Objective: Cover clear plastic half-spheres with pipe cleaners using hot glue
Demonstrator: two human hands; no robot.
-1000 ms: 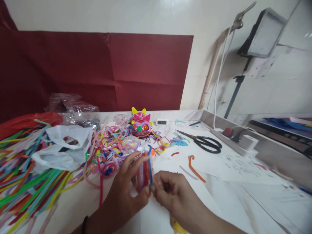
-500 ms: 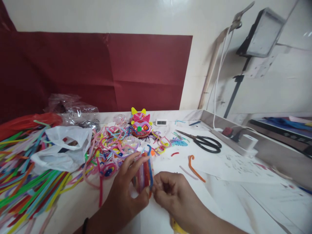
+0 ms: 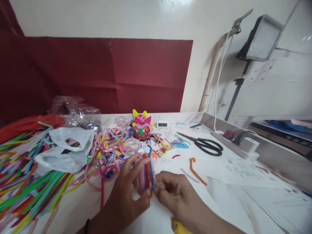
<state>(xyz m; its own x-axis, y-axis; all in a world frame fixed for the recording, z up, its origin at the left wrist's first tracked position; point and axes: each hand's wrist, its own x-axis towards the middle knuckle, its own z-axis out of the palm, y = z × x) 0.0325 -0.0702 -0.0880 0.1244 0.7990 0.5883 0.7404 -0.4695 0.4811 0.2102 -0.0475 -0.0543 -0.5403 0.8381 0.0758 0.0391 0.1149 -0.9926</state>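
Observation:
My left hand (image 3: 126, 191) is wrapped round a clear round form (image 3: 144, 174) covered with red, pink and blue pipe cleaners, held just above the white table. My right hand (image 3: 174, 195) is curled close against the form's right side, fingertips pinched at a blue pipe cleaner (image 3: 151, 167) on it. A yellow object (image 3: 179, 228) shows under my right wrist. Behind the hands lies a tangle of bent pipe cleaners (image 3: 114, 148). A finished pink and yellow cat-like ball (image 3: 141, 125) stands further back.
Long straight pipe cleaners (image 3: 26, 185) pile up on the left with a white plastic bag (image 3: 64, 149) on them. Black scissors (image 3: 207, 144), an orange hooked piece (image 3: 196, 170), a small digital clock (image 3: 162, 124) and a power strip (image 3: 240, 143) lie to the right. Red paper (image 3: 109, 74) covers the wall.
The view has tilted slightly, so everything sits a little lower in frame. Both hands stay on the form with only small finger movement.

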